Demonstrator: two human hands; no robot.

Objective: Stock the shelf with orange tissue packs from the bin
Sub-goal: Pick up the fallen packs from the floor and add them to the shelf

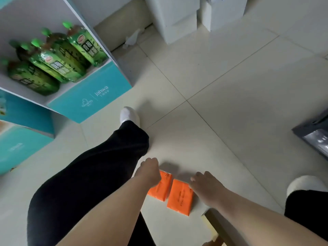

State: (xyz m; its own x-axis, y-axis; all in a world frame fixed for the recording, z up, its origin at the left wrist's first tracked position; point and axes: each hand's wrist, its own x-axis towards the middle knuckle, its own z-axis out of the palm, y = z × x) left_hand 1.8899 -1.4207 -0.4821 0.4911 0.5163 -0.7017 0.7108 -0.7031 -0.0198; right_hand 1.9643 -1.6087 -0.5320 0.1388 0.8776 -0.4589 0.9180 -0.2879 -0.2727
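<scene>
Two orange tissue packs lie side by side on the pale floor tiles low in the head view. My left hand (150, 172) covers the far end of the left pack (160, 189), fingers curled down on it. My right hand (206, 185) rests at the right edge of the right pack (180, 197), fingers bent; whether it grips the pack is hidden. The white and teal shelf (92, 96) stands at the upper left. A corner of a cardboard bin (213, 222) shows under my right forearm.
Green tea bottles (56, 64) fill the shelf's lower level. My left leg in black trousers with a white shoe (128, 115) stretches toward the shelf; my right shoe (305, 185) is at the right edge. White boxes (177, 20) stand at the back, a grey object (314, 135) at the right.
</scene>
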